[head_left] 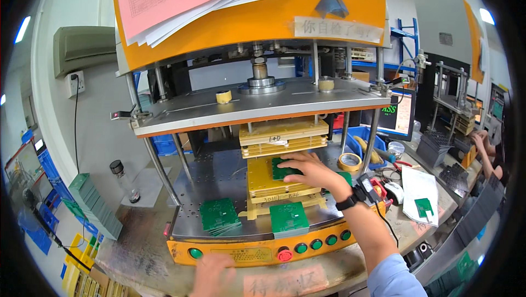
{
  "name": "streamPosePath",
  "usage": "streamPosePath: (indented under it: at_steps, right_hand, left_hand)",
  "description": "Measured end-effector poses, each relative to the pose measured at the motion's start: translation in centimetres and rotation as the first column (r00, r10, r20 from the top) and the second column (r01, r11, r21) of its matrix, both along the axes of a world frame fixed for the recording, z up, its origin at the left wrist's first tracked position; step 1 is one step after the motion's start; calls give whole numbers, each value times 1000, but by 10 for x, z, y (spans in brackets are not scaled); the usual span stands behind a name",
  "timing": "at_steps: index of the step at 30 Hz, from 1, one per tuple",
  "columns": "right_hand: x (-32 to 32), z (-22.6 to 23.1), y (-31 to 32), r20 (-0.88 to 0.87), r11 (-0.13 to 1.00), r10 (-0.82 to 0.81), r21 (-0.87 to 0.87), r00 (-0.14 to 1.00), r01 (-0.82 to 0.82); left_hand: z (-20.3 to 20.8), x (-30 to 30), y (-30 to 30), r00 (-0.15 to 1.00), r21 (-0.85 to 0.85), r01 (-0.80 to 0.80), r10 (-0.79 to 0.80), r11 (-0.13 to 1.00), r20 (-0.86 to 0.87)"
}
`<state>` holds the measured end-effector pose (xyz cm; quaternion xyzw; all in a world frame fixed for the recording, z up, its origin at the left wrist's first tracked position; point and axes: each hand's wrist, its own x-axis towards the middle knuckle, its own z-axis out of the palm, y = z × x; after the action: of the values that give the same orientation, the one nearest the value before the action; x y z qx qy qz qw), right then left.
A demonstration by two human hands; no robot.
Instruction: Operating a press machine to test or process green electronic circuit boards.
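Note:
My right hand [315,173] reaches into the press, its fingers stretched apart over a green circuit board [278,172] and seeming to touch it. That board lies on the yellow lower fixture [262,178], under the raised yellow upper fixture [257,132]. My left hand [213,270] is smeared by motion in front of the press's front panel, near the green button [195,253]; its fingers cannot be made out. Two stacks of green boards, one at left [219,216] and another at centre [289,217], rest on the metal bed. More green shows behind my right wrist.
Metal posts [163,171] flank the bed. A red button [284,254] sits on the front panel. At left stands a tall board stack [94,204] beside a dark-capped bottle [125,181]. To the right are a tape roll [349,161], a mouse [394,192], cables and another person's hands [480,141].

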<state>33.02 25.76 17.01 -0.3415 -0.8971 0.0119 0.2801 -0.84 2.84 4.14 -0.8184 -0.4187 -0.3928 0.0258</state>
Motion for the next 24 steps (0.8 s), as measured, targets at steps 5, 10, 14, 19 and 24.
streamPosePath:
  at_steps: [5, 10, 14, 19, 24]
  right_hand:
    - [-7, -6, 23, 31, 999, 37, 5, 999, -38]
    - [-9, -6, 26, 75, 999, 37, -19, 996, -35]
    - [-10, -2, 27, 104, 998, 45, -39, 994, -41]
    - [-8, -4, 37, 127, 994, 69, -93, 989, -57]
    - [-8, 3, 16, 145, 990, 9, -143, 989, 12]
  left_hand:
    - [-19, 27, -39, 980, -111, -125, 141, 986, 144]
    - [-17, 29, -41, 942, -170, -209, 245, 963, 229]
    - [-22, 28, -42, 953, -144, -209, 234, 967, 191]
    - [-23, 30, -41, 949, -126, -225, 246, 966, 195]
    - [-25, 31, -38, 940, -145, -223, 252, 964, 230]
